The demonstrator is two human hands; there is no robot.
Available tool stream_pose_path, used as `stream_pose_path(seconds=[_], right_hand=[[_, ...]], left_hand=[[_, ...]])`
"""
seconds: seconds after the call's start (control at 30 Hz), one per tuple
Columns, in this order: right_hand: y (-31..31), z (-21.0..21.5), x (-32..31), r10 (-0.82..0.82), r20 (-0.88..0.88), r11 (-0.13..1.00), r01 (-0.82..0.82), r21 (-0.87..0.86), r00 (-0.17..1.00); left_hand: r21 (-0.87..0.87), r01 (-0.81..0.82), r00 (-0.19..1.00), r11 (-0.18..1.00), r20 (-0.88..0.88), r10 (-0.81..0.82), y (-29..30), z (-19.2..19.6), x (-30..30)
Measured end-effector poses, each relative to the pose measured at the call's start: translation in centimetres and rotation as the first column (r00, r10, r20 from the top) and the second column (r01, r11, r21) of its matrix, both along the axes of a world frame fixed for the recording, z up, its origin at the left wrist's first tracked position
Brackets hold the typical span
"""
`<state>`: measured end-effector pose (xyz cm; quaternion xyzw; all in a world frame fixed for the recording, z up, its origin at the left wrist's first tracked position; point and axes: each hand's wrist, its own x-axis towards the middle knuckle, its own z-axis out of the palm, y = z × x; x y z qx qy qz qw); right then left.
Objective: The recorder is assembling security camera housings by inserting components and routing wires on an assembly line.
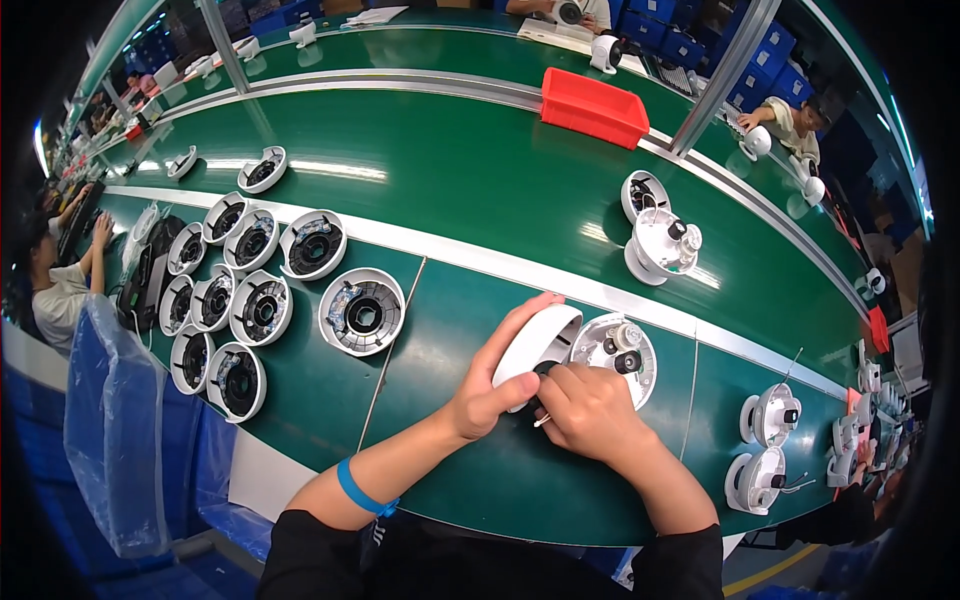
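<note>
My left hand grips a white rounded plastic housing by its outer side, tilted up above the green bench. Pinched at the housing's dark inner part, my right hand has its fingers curled together; what they hold is mostly hidden. A thin white end pokes out below these fingers. Just behind my right hand lies an open white camera body with a black lens and round white parts inside, partly covered by the hand. A blue band circles my left wrist.
Several white housings with black inner rings stand grouped at the left. At the right sit camera bodies on round bases. Another camera body rests on the belt, near a red bin. Other people work along the line.
</note>
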<state>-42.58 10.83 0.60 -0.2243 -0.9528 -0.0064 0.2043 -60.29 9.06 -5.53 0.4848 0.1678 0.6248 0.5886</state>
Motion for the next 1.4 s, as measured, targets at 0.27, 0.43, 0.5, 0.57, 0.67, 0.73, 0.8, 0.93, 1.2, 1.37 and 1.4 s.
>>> stream_pose_path(seconds=[0.27, 0.43, 0.5, 0.57, 0.67, 0.73, 0.8, 0.93, 1.2, 1.37, 1.4], right_hand=[[-0.2, -0.3, -0.3, -0.026, 0.004, 0.999, 0.026, 0.039, 1.0], [-0.1, -0.3, -0.2, -0.018, 0.023, 1.0, 0.018, -0.022, 1.0], [0.0, -0.4, -0.2, -0.011, 0.022, 0.999, 0.012, -0.046, 1.0], [0.4, -0.5, -0.1, 0.007, 0.001, 0.998, -0.007, -0.064, 1.0], [0.6, -0.7, -0.2, 0.011, -0.018, 0.998, -0.012, -0.054, 1.0], [0.4, -0.5, -0.2, -0.003, -0.01, 0.998, 0.002, -0.057, 1.0], [0.3, -0.5, -0.2, -0.018, -0.003, 0.998, 0.018, -0.061, 1.0], [0.5, -0.8, -0.1, 0.005, -0.03, 0.998, -0.007, -0.058, 1.0], [-0.3, 0.7, -0.4, -0.103, -0.208, 0.978, 0.061, -0.201, 0.973], [0.0, -0.6, 0.7, -0.041, -0.345, 0.956, -0.063, -0.286, 0.938], [-0.1, -0.7, 0.7, -0.055, -0.332, 0.956, -0.047, -0.29, 0.942]], left_hand=[[0.03, -0.098, 0.994, 0.995, -0.037, 0.099, -0.2, 0.2, 0.5], [0.038, -0.107, 0.993, 0.994, -0.05, 0.109, -0.1, 0.1, 0.5], [0.144, -0.104, 0.98, 0.984, -0.156, 0.127, 0.3, -0.1, 0.2], [0.182, -0.125, 0.97, 0.975, -0.184, 0.158, 0.4, -0.2, 0.1], [0.178, -0.135, 0.968, 0.975, -0.188, 0.169, 0.2, -0.3, 0.2], [0.134, -0.125, 0.976, 0.983, -0.164, 0.146, 0.2, -0.3, 0.2], [0.13, -0.078, 0.971, 0.988, -0.213, 0.105, 0.5, -0.7, -0.1], [0.022, -0.034, 0.994, 0.999, -0.107, 0.036, 0.0, -0.6, 0.3], [-0.318, 0.113, 0.905, 0.941, 0.425, 0.035, 0.6, -0.6, 0.6], [-0.369, 0.261, 0.846, 0.892, 0.532, -0.028, 1.0, -0.9, -0.1], [-0.333, 0.283, 0.827, 0.9, 0.56, -0.053, 1.0, -0.9, 0.0]])
